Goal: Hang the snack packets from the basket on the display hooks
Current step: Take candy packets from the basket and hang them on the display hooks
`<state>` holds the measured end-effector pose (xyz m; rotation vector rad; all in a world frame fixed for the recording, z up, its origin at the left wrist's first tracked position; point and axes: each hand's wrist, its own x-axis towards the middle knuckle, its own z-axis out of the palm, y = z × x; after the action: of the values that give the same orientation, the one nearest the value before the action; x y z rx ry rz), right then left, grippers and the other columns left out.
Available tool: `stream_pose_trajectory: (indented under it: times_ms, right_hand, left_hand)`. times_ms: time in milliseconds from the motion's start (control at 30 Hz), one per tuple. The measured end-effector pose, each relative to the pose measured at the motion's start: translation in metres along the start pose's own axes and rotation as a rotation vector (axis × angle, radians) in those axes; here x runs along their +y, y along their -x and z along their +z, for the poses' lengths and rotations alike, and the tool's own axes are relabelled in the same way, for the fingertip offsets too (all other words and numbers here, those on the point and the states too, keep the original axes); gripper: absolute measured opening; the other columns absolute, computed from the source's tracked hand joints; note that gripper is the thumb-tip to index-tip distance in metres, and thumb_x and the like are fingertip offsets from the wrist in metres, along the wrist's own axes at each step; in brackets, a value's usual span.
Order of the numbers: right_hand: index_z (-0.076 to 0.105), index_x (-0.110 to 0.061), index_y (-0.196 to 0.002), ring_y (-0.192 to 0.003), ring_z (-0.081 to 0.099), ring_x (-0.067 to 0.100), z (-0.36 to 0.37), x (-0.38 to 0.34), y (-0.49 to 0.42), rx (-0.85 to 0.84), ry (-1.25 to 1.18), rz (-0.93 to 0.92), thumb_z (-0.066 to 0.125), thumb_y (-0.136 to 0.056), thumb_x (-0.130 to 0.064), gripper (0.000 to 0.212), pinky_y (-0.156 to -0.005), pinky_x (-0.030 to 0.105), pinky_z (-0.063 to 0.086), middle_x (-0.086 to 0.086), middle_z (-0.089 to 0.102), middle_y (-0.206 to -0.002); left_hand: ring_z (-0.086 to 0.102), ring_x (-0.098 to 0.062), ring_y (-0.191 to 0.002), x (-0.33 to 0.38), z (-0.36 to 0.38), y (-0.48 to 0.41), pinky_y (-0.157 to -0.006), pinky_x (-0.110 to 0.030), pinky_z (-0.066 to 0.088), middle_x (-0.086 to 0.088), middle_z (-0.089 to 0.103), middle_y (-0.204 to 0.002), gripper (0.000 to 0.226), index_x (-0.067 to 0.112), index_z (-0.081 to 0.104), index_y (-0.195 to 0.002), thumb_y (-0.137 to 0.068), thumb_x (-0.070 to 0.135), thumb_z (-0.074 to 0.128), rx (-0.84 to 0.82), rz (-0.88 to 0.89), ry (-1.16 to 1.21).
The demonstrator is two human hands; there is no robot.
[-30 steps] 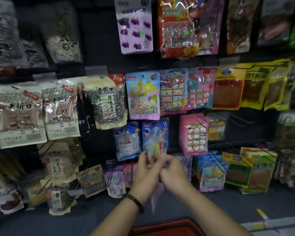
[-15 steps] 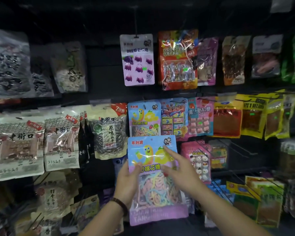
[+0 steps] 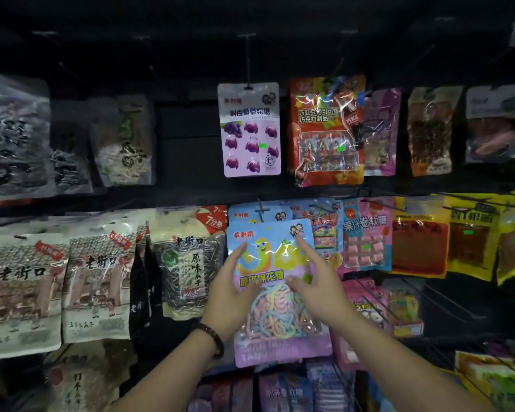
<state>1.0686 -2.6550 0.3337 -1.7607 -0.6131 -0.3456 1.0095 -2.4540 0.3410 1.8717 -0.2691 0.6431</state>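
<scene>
Pressing our left hand (image 3: 229,291) and right hand (image 3: 317,282), fingers spread, on the blue candy packet (image 3: 268,233), we hold it just under a hook (image 3: 261,210) midway along the rack (image 3: 188,162).

You can read 酸砂棉花糖 on the front packet (image 3: 275,276); 老街口, 原味瓜子 and 235 on the seed bag (image 3: 188,263) left of it; 果汁卷软糖 on the pink packet (image 3: 366,233) to its right.
</scene>
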Motion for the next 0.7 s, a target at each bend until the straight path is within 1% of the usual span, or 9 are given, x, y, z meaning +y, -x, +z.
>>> stream_pose_trajectory:
  times_ms: [100, 167, 233, 333, 400, 500, 600, 633, 700]
  right_hand:
    - [0.027, -0.050, -0.163, -0.136, 0.025, -0.019, 0.002, 0.004, -0.019, 0.004, 0.033, -0.005, 0.074, -0.098, -0.011, 0.088, -0.119, 0.015, 0.033, -0.036, 0.025, -0.159]
    - [0.026, -0.056, -0.160, -0.140, 0.023, -0.020, 0.005, 0.007, -0.028, -0.004, 0.046, -0.011, 0.075, -0.098, -0.012, 0.091, -0.112, 0.005, 0.031, -0.039, 0.024, -0.158]
    - [0.026, -0.060, -0.158, -0.138, 0.025, -0.022, 0.009, 0.008, -0.032, -0.005, 0.039, -0.005, 0.076, -0.097, -0.011, 0.093, -0.109, 0.009, 0.035, -0.040, 0.023, -0.156]
    - [0.026, -0.068, -0.153, -0.147, 0.028, -0.004, 0.013, 0.009, -0.035, 0.007, 0.011, -0.004, 0.076, -0.096, -0.011, 0.094, -0.094, 0.000, 0.042, -0.036, 0.025, -0.158]
    - [0.025, -0.069, -0.153, -0.148, 0.038, 0.015, 0.014, 0.011, -0.036, 0.031, -0.006, -0.009, 0.075, -0.097, -0.013, 0.094, -0.076, -0.003, 0.046, -0.029, 0.027, -0.165]
    - [0.024, -0.065, -0.155, -0.147, 0.037, 0.009, 0.013, 0.017, -0.038, 0.056, -0.033, -0.029, 0.075, -0.097, -0.014, 0.092, -0.072, -0.008, 0.042, -0.022, 0.026, -0.171]
    - [0.027, -0.055, -0.161, -0.140, 0.030, 0.044, 0.013, 0.023, -0.037, 0.061, -0.030, -0.002, 0.075, -0.097, -0.012, 0.091, -0.077, -0.004, 0.049, -0.022, 0.027, -0.169]
    - [0.026, -0.055, -0.161, -0.140, 0.034, 0.042, 0.013, 0.025, -0.037, 0.064, -0.019, 0.007, 0.075, -0.097, -0.013, 0.091, -0.081, -0.002, 0.050, -0.025, 0.029, -0.165]
    - [0.026, -0.057, -0.160, -0.141, 0.048, 0.004, 0.013, 0.028, -0.036, 0.060, -0.003, 0.014, 0.076, -0.097, -0.015, 0.091, -0.079, -0.003, 0.048, -0.032, 0.029, -0.156]
  left_hand:
    - [0.038, 0.008, -0.140, -0.006, -0.001, -0.015, -0.095, 0.004, 0.038, 0.030, 0.040, -0.152, 0.081, 0.041, 0.035, -0.158, -0.096, 0.006, 0.073, 0.020, 0.001, 0.008]
    - [0.039, 0.020, -0.133, -0.013, -0.003, -0.019, -0.100, -0.006, 0.043, 0.043, 0.036, -0.145, 0.083, 0.046, 0.035, -0.157, -0.095, 0.005, 0.073, 0.038, -0.011, 0.026]
    - [0.034, 0.035, -0.124, -0.017, -0.005, -0.021, -0.100, -0.006, 0.042, 0.047, 0.035, -0.142, 0.084, 0.053, 0.035, -0.153, -0.095, 0.006, 0.073, 0.055, -0.021, 0.026]
    - [0.036, 0.040, -0.116, -0.019, -0.007, -0.025, -0.089, 0.000, 0.045, 0.047, 0.037, -0.138, 0.085, 0.060, 0.035, -0.148, -0.095, 0.006, 0.074, 0.054, -0.038, 0.056]
    - [0.040, 0.031, -0.124, -0.019, -0.007, -0.027, -0.092, -0.006, 0.051, 0.046, 0.038, -0.140, 0.085, 0.061, 0.037, -0.149, -0.096, 0.006, 0.073, 0.058, -0.026, 0.064]
    - [0.041, 0.002, -0.145, -0.018, -0.006, -0.030, -0.112, -0.035, 0.051, 0.036, 0.040, -0.151, 0.084, 0.054, 0.036, -0.155, -0.096, 0.007, 0.072, 0.057, -0.009, 0.050]
    - [0.040, -0.004, -0.148, -0.020, -0.004, -0.030, -0.117, -0.043, 0.047, 0.024, 0.040, -0.159, 0.084, 0.046, 0.035, -0.158, -0.096, 0.005, 0.073, 0.046, -0.024, 0.056]
    - [0.039, -0.003, -0.148, -0.021, -0.003, -0.030, -0.117, -0.041, 0.046, 0.022, 0.040, -0.159, 0.084, 0.046, 0.035, -0.158, -0.095, 0.005, 0.073, 0.047, -0.029, 0.055]
    - [0.039, 0.001, -0.147, -0.025, -0.002, -0.030, -0.117, -0.037, 0.045, 0.023, 0.040, -0.159, 0.084, 0.046, 0.035, -0.158, -0.095, 0.006, 0.073, 0.049, -0.034, 0.042]
